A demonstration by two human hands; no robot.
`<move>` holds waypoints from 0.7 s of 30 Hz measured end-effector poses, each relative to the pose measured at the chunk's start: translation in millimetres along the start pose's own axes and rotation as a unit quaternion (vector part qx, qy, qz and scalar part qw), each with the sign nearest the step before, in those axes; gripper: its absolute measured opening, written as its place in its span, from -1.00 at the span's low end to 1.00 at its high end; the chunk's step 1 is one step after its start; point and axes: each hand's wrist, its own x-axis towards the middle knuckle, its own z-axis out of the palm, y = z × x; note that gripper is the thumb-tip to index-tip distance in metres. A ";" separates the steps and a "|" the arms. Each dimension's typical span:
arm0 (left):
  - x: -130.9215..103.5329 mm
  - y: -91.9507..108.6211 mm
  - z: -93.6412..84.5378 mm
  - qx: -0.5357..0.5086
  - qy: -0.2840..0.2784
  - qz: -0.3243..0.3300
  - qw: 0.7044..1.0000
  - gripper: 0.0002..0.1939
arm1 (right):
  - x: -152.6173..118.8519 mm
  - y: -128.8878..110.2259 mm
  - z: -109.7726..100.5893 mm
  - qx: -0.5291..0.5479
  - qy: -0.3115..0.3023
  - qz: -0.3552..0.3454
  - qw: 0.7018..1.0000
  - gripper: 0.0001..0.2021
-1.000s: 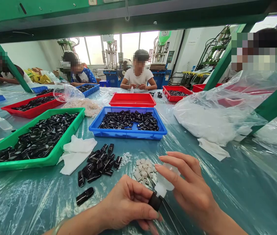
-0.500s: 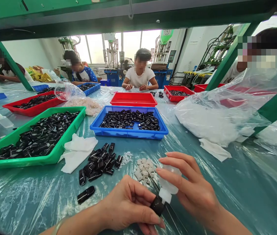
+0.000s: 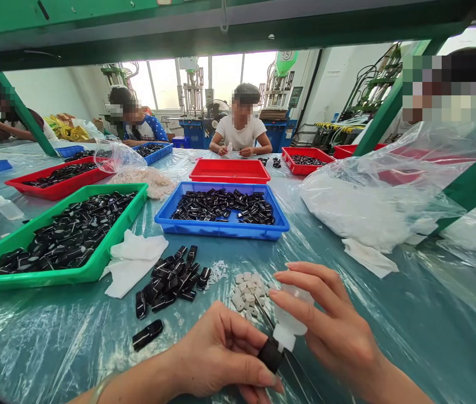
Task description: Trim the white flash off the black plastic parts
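Note:
My left hand [image 3: 229, 353] is closed around a small black plastic piece [image 3: 270, 354], pinching it between thumb and fingers. My right hand [image 3: 334, 325] grips a translucent white squeeze bottle [image 3: 292, 308], tipped downward so that its white cap meets the edge of the black piece. Metal tweezers [image 3: 300, 377] run behind the bottle cap; whether my right hand also holds them I cannot tell. Just beyond my hands is a small heap of flat whitish pieces [image 3: 246, 292]. To its left are a pile of black plastic pieces [image 3: 172, 278] and one lone black piece [image 3: 148, 335].
A green tray [image 3: 95, 272] and a blue tray [image 3: 221, 229] hold many black pieces. White tissue [image 3: 130, 269] lies beside the green tray. At right are a clear plastic bag [image 3: 355, 196] and green frame post [image 3: 397, 106]. Several people sit around the table; a red tray [image 3: 229, 171] stands farther back.
My hands, the bottle and the black piece stay almost in place, with only a slight shift. Across the table, a co-worker now holds a small white bottle upright.

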 end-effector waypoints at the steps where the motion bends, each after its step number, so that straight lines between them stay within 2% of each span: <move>1: 0.0 0.0 0.2 0.001 -0.001 0.001 1.000 -0.88 | 0.0 -0.2 -0.1 -0.001 -0.002 0.000 1.000 -0.68; 21: 1.0 -0.4 0.1 0.001 0.000 0.001 1.000 -0.89 | -6.2 -0.6 4.5 0.004 0.001 0.015 1.000 -0.67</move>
